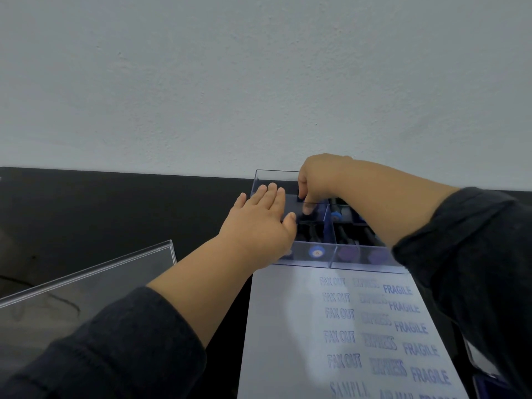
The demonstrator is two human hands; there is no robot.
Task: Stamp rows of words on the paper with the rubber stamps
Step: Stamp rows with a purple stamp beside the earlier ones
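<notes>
Swapping stamps: right hand dips curled fingers into the box's rear-left compartment, apparently pinching a stamp; can't confirm. Left hand lies flat, steadying the box. Paper below has three columns stamped. Next: lift clear, find the pad.

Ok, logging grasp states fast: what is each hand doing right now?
Left hand: open, fingers straight, resting against the clear stamp box.
Right hand: fingers curled down into the box; contents unclear.
</notes>
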